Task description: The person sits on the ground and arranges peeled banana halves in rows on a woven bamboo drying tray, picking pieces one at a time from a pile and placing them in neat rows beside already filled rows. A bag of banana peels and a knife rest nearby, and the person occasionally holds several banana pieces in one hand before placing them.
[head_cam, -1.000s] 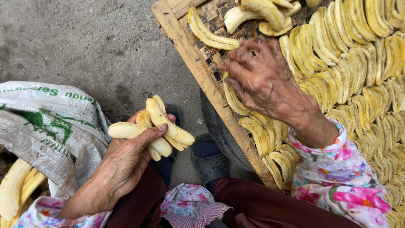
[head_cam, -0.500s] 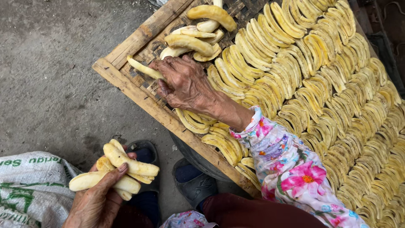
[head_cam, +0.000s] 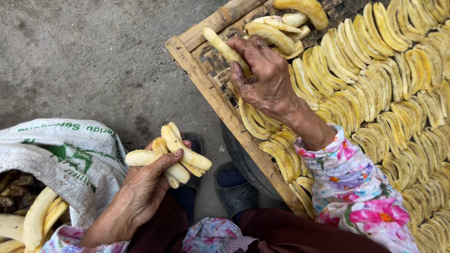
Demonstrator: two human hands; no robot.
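My left hand [head_cam: 143, 187] grips a bunch of several peeled pale-yellow bananas [head_cam: 176, 152] above my knees. My right hand [head_cam: 262, 77] reaches over a wooden-framed woven drying tray [head_cam: 206, 75] and holds one peeled banana [head_cam: 224, 47] near the tray's corner. Rows of peeled bananas [head_cam: 375, 93] lie packed side by side across the tray. A few loose bananas [head_cam: 281, 26] lie in a small heap at the tray's far end, just beyond my right hand.
A white woven sack [head_cam: 61, 154] at the lower left holds more peeled bananas [head_cam: 37, 220]. Grey concrete ground [head_cam: 93, 61] spreads to the upper left. My dark shoes [head_cam: 234, 192] show below, near the tray's edge. A floral sleeve [head_cam: 361, 192] covers my right forearm.
The view has swung, so the tray now sits farther right. My right hand has lifted a single banana at the tray's corner. My left hand keeps its bunch.
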